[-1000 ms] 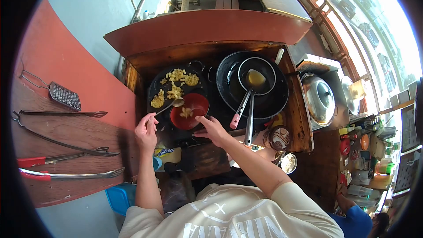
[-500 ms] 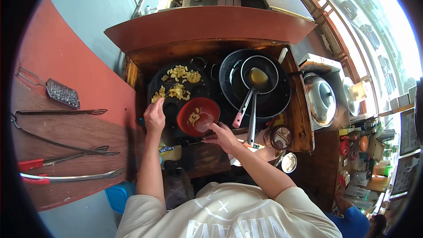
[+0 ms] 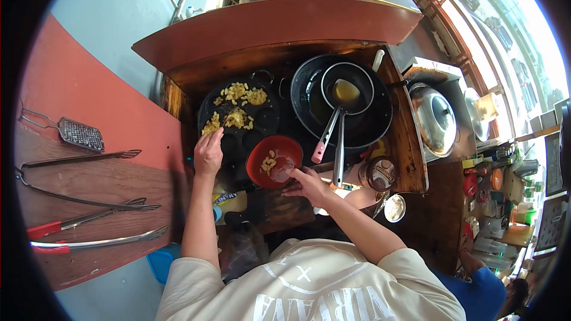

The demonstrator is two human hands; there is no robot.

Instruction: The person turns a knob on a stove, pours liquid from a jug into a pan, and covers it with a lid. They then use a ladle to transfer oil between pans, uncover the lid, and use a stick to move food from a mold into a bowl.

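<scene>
My right hand (image 3: 308, 185) grips the near right rim of a red bowl (image 3: 288, 147), thumb inside, with a few pale yellow pieces (image 3: 269, 163) at its bottom. My left hand (image 3: 209, 150) is over the left edge of a dark pan with round hollows (image 3: 253, 138), fingertips together beside a clump of yellow pieces (image 3: 212, 123). Whether those fingers pinch anything is too small to tell. More yellow clumps (image 3: 237, 91) fill hollows farther back in the pan.
Right of the bowl, a large black pan (image 3: 303, 120) holds a smaller pan and a ladle (image 3: 346, 90). A brown-lidded jar (image 3: 380, 173) and a metal lid (image 3: 432, 120) stand farther right. Tongs (image 3: 98, 235) and a grater (image 3: 81, 135) lie left. A co-worker's blue sleeve (image 3: 485, 291) shows lower right.
The red bowl and my right hand have shifted slightly right and down relative to the pan. My left hand stays by the left clump, its fingers slightly changed. The whole view has shifted a little.
</scene>
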